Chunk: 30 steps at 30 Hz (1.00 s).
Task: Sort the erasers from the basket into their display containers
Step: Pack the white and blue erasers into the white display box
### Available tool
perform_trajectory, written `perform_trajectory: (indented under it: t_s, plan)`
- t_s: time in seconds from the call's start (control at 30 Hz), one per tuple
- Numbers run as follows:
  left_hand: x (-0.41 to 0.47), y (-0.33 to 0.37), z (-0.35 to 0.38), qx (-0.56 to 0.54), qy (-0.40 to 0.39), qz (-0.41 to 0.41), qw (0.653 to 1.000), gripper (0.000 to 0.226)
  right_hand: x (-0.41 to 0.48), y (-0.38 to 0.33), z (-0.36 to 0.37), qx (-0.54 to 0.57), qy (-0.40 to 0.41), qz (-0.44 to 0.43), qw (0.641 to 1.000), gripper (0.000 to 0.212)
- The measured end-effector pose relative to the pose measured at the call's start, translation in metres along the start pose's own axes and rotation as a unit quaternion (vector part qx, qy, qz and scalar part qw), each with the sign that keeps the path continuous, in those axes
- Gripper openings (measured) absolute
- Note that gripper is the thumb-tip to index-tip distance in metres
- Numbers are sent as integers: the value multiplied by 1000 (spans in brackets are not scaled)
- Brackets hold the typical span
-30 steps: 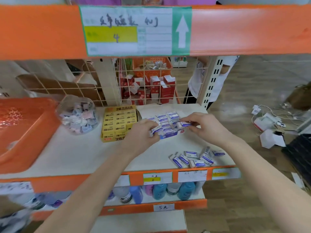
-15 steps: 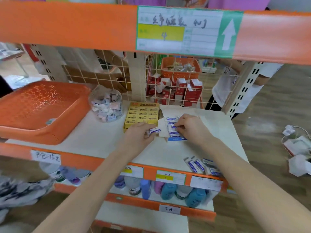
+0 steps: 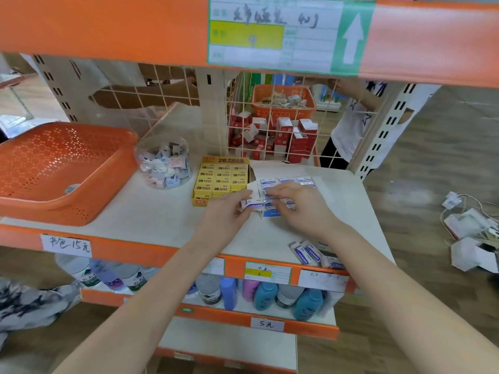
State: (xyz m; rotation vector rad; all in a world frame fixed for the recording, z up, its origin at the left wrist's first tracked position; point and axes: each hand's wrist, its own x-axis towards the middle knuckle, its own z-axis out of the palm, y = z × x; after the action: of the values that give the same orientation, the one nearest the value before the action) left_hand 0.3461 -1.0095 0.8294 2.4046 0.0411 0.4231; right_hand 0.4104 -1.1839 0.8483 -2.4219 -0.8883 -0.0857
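A white display box [image 3: 286, 182] of blue-and-white erasers sits on the shelf, right of a yellow box [image 3: 221, 179] filled with yellow 2B erasers. My left hand [image 3: 226, 211] pinches one blue-and-white eraser [image 3: 252, 205] at the white box's front left corner. My right hand [image 3: 299, 206] lies over the box's front rows, fingertips pressing on the erasers there. Several loose blue-and-white erasers [image 3: 310, 255] lie near the shelf's front edge under my right forearm. The orange basket [image 3: 54, 168] stands at the left, almost bare inside.
A clear round tub [image 3: 163, 160] of small pastel erasers stands between the basket and the yellow box. A wire grid backs the shelf; behind it are red boxes, another orange basket and a person. Bottles fill the lower shelf. White cartons lie on the floor at right.
The view has swung left and down, bringing the orange basket into sight. My hands have stayed at the white box, the left one holding an eraser at its corner throughout.
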Motion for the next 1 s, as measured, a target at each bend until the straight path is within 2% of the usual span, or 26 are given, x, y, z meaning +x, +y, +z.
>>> perform_trajectory:
  t_s: [0.13, 0.3, 0.37, 0.43, 0.5, 0.57, 0.7, 0.83, 1.0]
  plan:
    - [4, 14, 10, -57, 9, 15, 998, 34, -13, -3, -2, 39, 9, -12, 999, 38]
    - [6, 20, 26, -78, -8, 56, 995, 33, -15, 12, -10, 3, 6, 22, 1000, 29]
    - [8, 21, 27, 8, -34, 78, 996, 40, -14, 21, -15, -21, 11, 46, 999, 29]
    - [11, 16, 31, 156, -65, 120, 978, 50, -11, 34, -19, -49, 17, 78, 996, 30]
    - [11, 11, 35, 219, -98, 128, 962, 56, -7, 44, -20, -76, 11, 108, 991, 30]
    - [9, 7, 41, 242, -117, 112, 957, 57, -3, 51, -18, -95, 3, 118, 988, 29]
    - [8, 5, 43, 248, -105, 105, 957, 56, 8, 48, -13, -124, -3, 110, 986, 22]
    - [9, 4, 44, 248, -105, 99, 958, 56, 17, 42, -6, -104, 24, 105, 989, 14]
    - [9, 3, 45, 253, -111, 96, 956, 56, 19, 38, 2, -89, 41, 89, 991, 14]
